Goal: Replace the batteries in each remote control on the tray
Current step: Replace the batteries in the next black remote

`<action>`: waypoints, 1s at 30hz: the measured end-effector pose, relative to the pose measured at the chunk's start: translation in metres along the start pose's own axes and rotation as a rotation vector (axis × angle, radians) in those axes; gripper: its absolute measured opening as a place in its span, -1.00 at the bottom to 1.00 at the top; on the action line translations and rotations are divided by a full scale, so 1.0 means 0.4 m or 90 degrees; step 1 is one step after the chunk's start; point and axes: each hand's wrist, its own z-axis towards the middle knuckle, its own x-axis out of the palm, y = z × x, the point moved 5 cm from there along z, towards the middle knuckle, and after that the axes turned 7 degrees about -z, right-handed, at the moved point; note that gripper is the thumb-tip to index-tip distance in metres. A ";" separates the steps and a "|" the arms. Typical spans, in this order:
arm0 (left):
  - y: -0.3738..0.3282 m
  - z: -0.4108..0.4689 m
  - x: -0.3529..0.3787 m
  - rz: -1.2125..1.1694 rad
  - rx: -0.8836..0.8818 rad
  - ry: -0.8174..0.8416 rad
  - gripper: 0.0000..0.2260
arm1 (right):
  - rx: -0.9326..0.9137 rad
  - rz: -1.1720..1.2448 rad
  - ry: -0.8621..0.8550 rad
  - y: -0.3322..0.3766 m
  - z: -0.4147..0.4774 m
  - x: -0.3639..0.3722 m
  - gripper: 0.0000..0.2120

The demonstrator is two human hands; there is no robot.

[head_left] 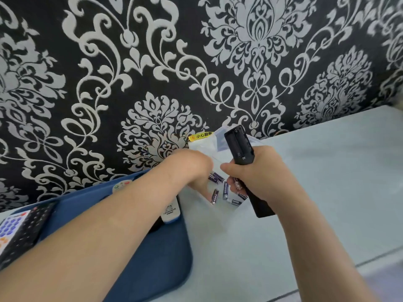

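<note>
Patterned black-and-white wallpaper (152,62) fills the back, and below it lies a pale table (327,171). At the far left a blue tray (152,258) lies on the table, and its left part is cut off by the edge of the view. On it I see a white keypad remote (9,225) with blue buttons and, just beside it, a dark remote (28,227); both are only partly in view. A white remote (171,212) also lies on the tray, but the left forearm covers its middle. The left hand (192,164) reaches down toward the loose batteries (225,191), which lie scattered on the table between the two hands. Its fingers are hidden behind the back of the hand, so I cannot tell if they hold something. Behind the hands is a white object (202,147) with a yellow label (200,136); what it is stays unclear. The right hand (261,173) grips the black remote (238,147) around its middle, with the fingers curled tight. This remote stands tilted above the table, with its open battery compartment facing the camera.
</note>
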 end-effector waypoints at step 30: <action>0.134 -0.211 0.124 -1.566 0.178 -0.292 -0.78 | -0.059 0.137 0.107 0.119 -0.072 0.145 -0.92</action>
